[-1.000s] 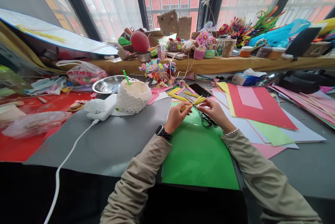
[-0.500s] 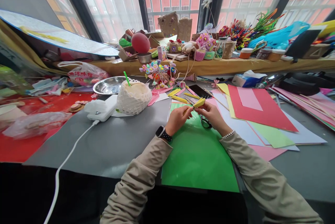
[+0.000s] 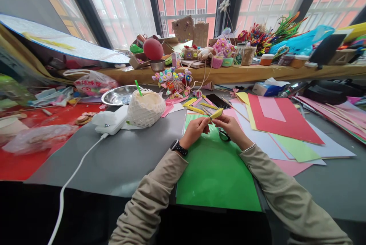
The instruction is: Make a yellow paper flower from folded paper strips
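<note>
My left hand (image 3: 195, 130) and my right hand (image 3: 230, 126) meet above the far end of a green sheet (image 3: 217, 176). Both are closed, their fingertips pinching a small folded piece of yellow paper (image 3: 217, 113) between them. Its wider end points up and to the right; my fingers hide the lower end. Scissors (image 3: 224, 134) lie under my right hand, with a dark handle loop showing. Just beyond my hands are several narrow yellow strips (image 3: 195, 110) and pink strips (image 3: 197, 102), beside a dark phone (image 3: 216, 100).
To the left stand a coconut in white netting (image 3: 146, 108), a metal plate (image 3: 118, 94) and a white device (image 3: 113, 121) with a cable. Coloured sheets (image 3: 286, 119) overlap on the right. Behind, pipe-cleaner flowers (image 3: 171, 81) stand before a ledge crowded with crafts.
The yellow paper looks less fanned out, its layers closer together. My fingers have shifted slightly around it, and the whole view has moved a little.
</note>
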### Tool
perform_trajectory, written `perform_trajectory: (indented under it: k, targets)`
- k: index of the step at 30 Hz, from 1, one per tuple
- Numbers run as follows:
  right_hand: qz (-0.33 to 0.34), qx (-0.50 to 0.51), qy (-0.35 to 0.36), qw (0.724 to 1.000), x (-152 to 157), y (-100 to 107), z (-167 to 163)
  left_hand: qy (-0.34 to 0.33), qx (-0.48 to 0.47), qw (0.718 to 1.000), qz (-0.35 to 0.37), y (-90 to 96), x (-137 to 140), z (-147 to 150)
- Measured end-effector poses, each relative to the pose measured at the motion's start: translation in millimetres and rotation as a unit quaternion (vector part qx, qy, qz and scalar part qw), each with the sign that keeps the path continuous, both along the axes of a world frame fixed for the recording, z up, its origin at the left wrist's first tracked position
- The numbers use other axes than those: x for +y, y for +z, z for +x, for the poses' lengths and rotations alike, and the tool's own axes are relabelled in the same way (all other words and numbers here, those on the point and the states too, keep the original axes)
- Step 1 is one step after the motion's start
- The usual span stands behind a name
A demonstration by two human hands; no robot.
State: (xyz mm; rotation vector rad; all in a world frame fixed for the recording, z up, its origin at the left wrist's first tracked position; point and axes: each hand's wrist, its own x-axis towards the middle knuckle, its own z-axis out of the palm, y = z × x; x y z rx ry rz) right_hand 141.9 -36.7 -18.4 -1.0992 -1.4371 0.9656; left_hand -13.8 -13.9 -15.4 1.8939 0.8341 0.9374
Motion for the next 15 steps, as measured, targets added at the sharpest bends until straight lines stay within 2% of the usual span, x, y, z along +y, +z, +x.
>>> perform_trajectory:
  k: [4, 10, 15]
  targets:
    - [-0.012, 0.013, 0.007, 1.000, 2.1, -3.8, 0.1, 0.020, 0.042, 0.999, 0.013, -0.3, 0.7, -0.8]
    - [-0.032, 0.021, 0.005, 0.999, 2.5, -4.2, -0.8, 0.048, 0.110, 0.989, 0.092, 4.8, -3.8, -1.7]
    - [-0.032, 0.003, 0.003, 0.999, 3.0, -2.9, 0.3, 0.050, 0.109, 0.987, 0.108, 4.7, -4.0, -1.5]
